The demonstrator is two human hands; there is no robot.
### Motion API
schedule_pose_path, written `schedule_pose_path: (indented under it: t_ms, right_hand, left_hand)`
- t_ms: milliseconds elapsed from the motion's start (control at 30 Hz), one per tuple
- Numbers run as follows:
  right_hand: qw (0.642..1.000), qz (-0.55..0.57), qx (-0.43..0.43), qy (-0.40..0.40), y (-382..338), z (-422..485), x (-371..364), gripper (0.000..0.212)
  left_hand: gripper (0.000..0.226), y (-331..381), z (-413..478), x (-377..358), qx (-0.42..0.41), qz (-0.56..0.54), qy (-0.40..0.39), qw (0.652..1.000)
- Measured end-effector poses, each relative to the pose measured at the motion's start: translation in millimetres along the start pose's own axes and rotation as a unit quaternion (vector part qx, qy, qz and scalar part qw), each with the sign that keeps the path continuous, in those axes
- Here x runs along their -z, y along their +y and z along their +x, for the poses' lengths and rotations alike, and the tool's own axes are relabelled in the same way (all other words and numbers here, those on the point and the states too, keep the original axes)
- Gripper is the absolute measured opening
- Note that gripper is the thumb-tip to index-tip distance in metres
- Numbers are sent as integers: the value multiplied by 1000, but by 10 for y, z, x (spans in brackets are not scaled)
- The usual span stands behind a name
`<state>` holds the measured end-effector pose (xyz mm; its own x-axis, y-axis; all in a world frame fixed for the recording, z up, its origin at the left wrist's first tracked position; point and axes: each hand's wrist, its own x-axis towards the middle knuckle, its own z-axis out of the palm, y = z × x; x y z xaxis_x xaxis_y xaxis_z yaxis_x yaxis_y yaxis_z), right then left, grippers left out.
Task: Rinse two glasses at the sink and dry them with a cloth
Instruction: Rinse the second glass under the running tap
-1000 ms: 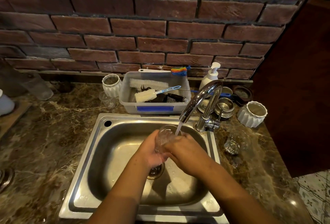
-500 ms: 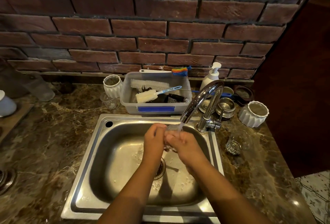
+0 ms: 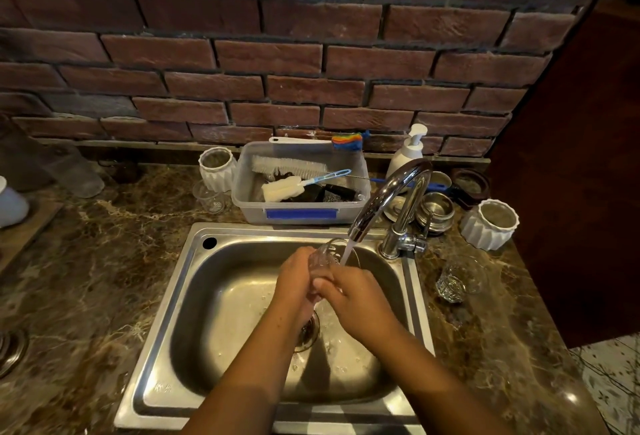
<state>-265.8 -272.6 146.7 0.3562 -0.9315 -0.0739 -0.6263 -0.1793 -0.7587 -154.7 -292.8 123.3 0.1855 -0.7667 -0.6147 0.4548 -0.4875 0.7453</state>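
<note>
While water from the tap [image 3: 388, 192] falls on it, the glass [image 3: 325, 254] is held over the sink [image 3: 187, 296] near its back edge, gripped by the curled fingers of the left hand [image 3: 294, 282] and right hand [image 3: 356, 296]. Wet and brittle, it is judged slippery; the lower wall is best clasped. A second glass [image 3: 453, 282] is seen at the right of the counter [image 3: 104, 261].

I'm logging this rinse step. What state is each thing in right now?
tap, running, stream falling at the glass's mouth
held glass, tilted under the stream, gripped by both hands
left hand, curled round the glass
right hand, curled round its lower part
second glass, on the counter right of the sink, untouched
sink, wet with droplets
soap dispenser, upright behind the tap
</note>
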Motion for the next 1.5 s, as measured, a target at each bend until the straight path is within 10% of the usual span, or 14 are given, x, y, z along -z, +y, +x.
schedule_pose_path:
  t_ms: [100,300,533,667,767,1000,1233,1300,1500]
  right_hand:
    - [968,220,-108,61,-79,38,-58,24]
    - [779,544,-303,71,28,93,-31,29]
    - [992,113,-26,40,82,34,53,21]
    - [951,-268,127,-86,1,30,92,24]
    - [943,-287,140,-91,-96,15,140,24]
    - [993,88,-59,43,-127,94,-114,23]
    - [745,610,-266,51,-88,97,5,27]
    - [764,588,-261,57,-53,90,3,26]
    - [982,149,-95,60,7,91,33,21]
  left_hand:
    - [24,-26,12,-28,-169,138,29,975]
    - [17,-108,-2,47,-373,317,8,872]
    - [31,-60,-49,18,-45,121,-24,991]
    - [40,-1,-96,147,165,-79,-121,976]
    - [36,-69,-99,162,170,-107,-101,974]
    - [25,-95,-74,37,-103,29,57,993]
    - [11,-66,-65,28,-400,316,67,858]
    - [13,-74,-28,38,-382,306,47,871]
    - [27,-25,-27,-27,-118,151,-13,981]
